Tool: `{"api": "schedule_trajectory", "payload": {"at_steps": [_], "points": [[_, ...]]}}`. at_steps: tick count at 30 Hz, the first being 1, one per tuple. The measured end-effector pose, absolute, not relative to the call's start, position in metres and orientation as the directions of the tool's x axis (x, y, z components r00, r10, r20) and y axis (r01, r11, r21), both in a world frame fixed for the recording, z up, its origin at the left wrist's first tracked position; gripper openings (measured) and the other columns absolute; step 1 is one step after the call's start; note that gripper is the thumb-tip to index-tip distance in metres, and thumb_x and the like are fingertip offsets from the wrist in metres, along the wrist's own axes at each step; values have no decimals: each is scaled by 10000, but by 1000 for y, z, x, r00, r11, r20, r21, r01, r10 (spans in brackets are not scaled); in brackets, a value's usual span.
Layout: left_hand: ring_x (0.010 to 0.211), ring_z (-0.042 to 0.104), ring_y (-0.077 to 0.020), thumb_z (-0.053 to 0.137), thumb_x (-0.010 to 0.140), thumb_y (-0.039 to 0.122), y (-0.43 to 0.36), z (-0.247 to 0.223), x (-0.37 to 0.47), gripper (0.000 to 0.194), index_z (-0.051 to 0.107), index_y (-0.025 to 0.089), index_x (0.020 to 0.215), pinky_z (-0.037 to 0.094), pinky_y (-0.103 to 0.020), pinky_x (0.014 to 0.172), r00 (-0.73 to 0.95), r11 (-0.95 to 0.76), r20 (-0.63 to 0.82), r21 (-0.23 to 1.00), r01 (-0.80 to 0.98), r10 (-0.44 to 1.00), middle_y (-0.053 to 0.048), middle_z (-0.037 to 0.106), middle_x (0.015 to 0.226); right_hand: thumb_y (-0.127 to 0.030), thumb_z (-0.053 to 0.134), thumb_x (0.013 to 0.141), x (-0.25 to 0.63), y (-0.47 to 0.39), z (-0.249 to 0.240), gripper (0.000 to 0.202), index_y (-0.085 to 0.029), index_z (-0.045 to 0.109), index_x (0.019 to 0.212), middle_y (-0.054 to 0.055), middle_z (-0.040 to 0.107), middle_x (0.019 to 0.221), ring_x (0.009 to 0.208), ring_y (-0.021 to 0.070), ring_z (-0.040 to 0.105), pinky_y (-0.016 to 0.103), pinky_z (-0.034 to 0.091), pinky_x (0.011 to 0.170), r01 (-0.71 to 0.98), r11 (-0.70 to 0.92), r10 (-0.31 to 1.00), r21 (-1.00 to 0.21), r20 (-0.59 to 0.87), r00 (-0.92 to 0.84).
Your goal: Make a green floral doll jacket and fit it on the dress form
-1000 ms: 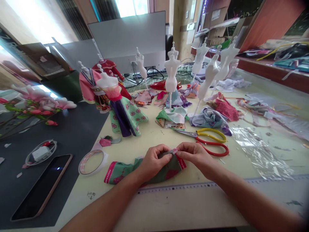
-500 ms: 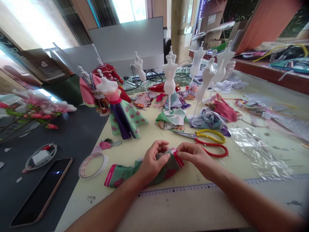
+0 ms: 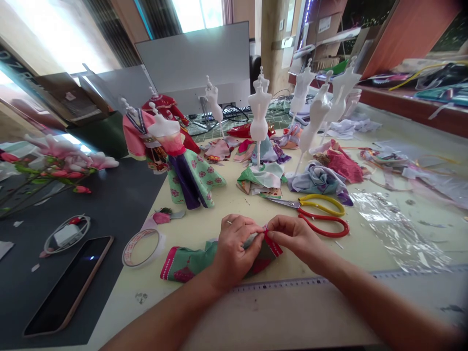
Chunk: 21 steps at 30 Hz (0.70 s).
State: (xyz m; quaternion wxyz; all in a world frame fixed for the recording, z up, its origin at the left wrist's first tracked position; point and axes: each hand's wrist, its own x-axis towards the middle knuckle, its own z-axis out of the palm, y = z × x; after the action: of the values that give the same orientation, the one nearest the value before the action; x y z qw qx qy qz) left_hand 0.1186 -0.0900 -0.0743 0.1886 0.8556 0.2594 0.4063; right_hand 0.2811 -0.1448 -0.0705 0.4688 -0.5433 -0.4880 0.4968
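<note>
A small green doll garment [image 3: 195, 262] with dark red patches and bright pink, white-dotted trim lies on the table in front of me. My left hand [image 3: 237, 246] lies over its middle, thumb and fingers pinching the cloth close to the right-hand trim. At that same trimmed edge my right hand [image 3: 292, 236] pinches the pink band between thumb and forefinger. Both fingertips nearly meet there. Part of the garment is hidden under my left hand and wrist. Just beyond my right hand rest scissors [image 3: 323, 214] with yellow and red handles, blades pointing left.
A ruler [image 3: 292, 283] runs along the near side. Left are a tape roll [image 3: 142, 247], a phone [image 3: 69, 287] and a coiled cable [image 3: 68, 235]. Dressed doll forms [image 3: 190, 175] and bare white mannequins [image 3: 259, 114] stand behind, among fabric scraps [image 3: 316, 178]. Clear plastic bags [image 3: 398, 229] lie right.
My left hand's fingers have stretched toward the right-hand trim and now pinch beside my right fingertips. The garment's right end has turned slightly. The whole view has shifted a little.
</note>
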Motion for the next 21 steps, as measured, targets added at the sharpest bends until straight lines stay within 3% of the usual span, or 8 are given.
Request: {"api": "schedule_trajectory", "payload": {"at_steps": [13, 21], "points": [[734, 521, -166, 556, 812, 206, -90, -73, 119, 95, 635, 186, 763, 389, -357, 801, 547, -812, 601, 457, 363, 583, -32, 640, 743, -178, 515, 773, 274, -150, -67, 96, -189, 594, 719, 0, 599, 673, 641, 140, 547, 247, 432, 595, 435, 145, 981, -889, 187, 55], [753, 525, -166, 533, 822, 200, -90, -73, 118, 119, 635, 190, 762, 384, -357, 811, 569, -817, 587, 445, 367, 575, -29, 643, 750, -181, 499, 779, 274, -149, -70, 103, -198, 572, 708, 10, 604, 690, 675, 157, 553, 266, 430, 619, 528, 195, 968, -826, 250, 33]]}}
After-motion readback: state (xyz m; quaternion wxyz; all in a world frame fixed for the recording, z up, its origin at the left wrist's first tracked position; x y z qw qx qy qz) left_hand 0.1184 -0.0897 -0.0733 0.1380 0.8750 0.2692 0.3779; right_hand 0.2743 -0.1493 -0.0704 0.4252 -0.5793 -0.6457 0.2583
